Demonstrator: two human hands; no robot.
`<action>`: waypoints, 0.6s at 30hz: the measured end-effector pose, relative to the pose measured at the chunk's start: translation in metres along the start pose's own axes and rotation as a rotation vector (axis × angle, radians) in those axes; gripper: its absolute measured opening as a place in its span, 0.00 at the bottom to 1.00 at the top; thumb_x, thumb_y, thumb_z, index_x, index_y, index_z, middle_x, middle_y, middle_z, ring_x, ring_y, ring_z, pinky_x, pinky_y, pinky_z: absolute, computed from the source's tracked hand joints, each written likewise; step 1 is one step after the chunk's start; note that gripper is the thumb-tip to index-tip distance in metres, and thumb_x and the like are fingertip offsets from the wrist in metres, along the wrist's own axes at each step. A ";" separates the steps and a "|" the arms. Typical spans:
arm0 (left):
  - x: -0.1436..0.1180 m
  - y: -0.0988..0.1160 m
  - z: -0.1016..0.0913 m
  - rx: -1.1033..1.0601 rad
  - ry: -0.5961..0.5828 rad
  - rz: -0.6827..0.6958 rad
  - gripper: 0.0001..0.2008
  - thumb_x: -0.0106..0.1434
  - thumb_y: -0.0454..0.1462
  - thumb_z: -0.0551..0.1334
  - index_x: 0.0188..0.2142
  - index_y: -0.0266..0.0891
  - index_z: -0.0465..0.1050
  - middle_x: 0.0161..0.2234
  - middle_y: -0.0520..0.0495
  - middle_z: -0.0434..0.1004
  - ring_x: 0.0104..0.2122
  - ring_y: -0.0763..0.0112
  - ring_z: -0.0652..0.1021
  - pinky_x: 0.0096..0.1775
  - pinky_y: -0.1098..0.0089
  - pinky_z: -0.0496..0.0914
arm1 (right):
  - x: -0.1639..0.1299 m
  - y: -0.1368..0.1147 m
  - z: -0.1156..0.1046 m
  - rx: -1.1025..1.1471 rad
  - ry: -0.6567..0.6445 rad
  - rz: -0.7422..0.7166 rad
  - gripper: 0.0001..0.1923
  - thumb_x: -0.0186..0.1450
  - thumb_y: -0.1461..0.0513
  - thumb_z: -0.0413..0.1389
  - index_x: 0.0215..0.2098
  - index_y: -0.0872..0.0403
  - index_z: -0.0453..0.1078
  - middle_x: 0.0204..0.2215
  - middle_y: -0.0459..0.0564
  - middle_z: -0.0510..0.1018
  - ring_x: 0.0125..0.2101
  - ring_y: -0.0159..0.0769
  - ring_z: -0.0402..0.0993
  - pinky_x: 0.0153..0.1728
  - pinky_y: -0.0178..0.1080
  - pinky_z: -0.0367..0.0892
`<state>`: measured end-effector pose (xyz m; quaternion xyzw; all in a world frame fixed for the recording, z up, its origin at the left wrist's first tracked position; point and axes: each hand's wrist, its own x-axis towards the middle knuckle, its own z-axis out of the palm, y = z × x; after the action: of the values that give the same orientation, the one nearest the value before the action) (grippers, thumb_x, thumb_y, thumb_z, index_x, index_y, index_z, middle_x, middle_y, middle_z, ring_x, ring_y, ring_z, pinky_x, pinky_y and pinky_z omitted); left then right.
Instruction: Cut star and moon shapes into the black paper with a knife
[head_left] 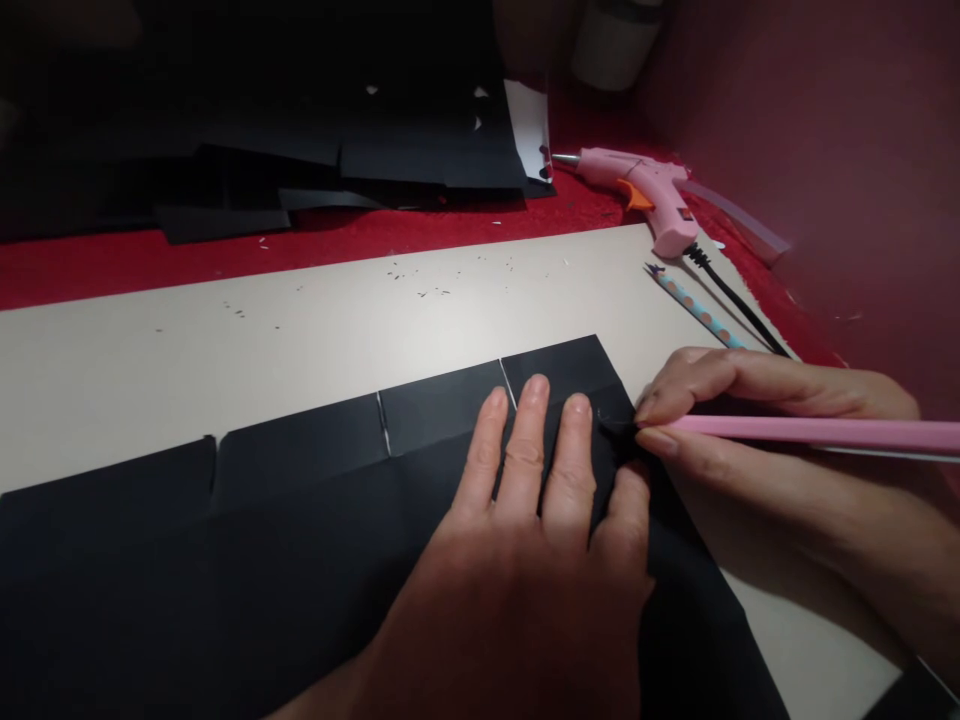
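My left hand (536, 540) lies flat on a sheet of black card (285, 580), its fingers spread near the upper right corner. Slits divide the card's far edge into several flaps, and a crease runs below them. At the card's right edge, my right hand (750, 440) pinches a slim pink pen-shaped tool (810, 432). The tool's thin, dark tip points left onto the card, just beside my left fingers. Whether that tip is a blade or a nib is too small to tell.
A pale board (337, 320) lies beneath the card, dotted with dark scraps. Behind it are a pink glue gun (641, 185) with a black cord, a light-blue pencil (697, 308), more black card (420, 155) and a red cloth (420, 218). A pinkish wall (840, 160) rises at right.
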<state>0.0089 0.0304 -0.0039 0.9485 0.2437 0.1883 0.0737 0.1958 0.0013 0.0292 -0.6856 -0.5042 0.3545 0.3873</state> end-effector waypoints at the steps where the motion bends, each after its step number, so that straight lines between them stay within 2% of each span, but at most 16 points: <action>1: 0.000 0.000 0.000 -0.006 0.001 0.000 0.21 0.68 0.46 0.61 0.56 0.39 0.77 0.59 0.26 0.70 0.60 0.31 0.68 0.56 0.38 0.69 | 0.000 -0.001 0.000 -0.001 0.006 0.004 0.03 0.58 0.57 0.67 0.28 0.44 0.78 0.28 0.41 0.80 0.30 0.30 0.76 0.31 0.29 0.68; 10: -0.001 0.002 0.001 -0.014 0.013 -0.013 0.22 0.66 0.47 0.63 0.55 0.39 0.78 0.59 0.27 0.71 0.60 0.31 0.68 0.56 0.38 0.70 | -0.001 0.000 0.002 -0.040 0.048 -0.027 0.04 0.58 0.56 0.66 0.27 0.43 0.78 0.28 0.40 0.80 0.30 0.30 0.76 0.31 0.30 0.68; 14: -0.001 0.002 0.001 -0.013 0.026 -0.025 0.22 0.66 0.47 0.63 0.55 0.39 0.78 0.59 0.27 0.70 0.60 0.32 0.68 0.56 0.39 0.69 | 0.000 0.003 0.000 -0.053 0.008 -0.052 0.04 0.59 0.53 0.66 0.28 0.41 0.78 0.28 0.40 0.80 0.31 0.32 0.76 0.30 0.31 0.68; 18: -0.002 0.002 0.001 -0.012 0.026 -0.019 0.21 0.66 0.46 0.64 0.55 0.39 0.78 0.59 0.27 0.70 0.60 0.32 0.68 0.56 0.39 0.69 | 0.000 -0.001 0.001 -0.057 0.063 -0.013 0.04 0.58 0.54 0.66 0.27 0.42 0.78 0.29 0.41 0.80 0.30 0.32 0.76 0.29 0.33 0.68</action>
<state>0.0086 0.0282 -0.0050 0.9432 0.2524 0.2012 0.0781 0.1943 0.0020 0.0299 -0.7040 -0.5061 0.3157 0.3854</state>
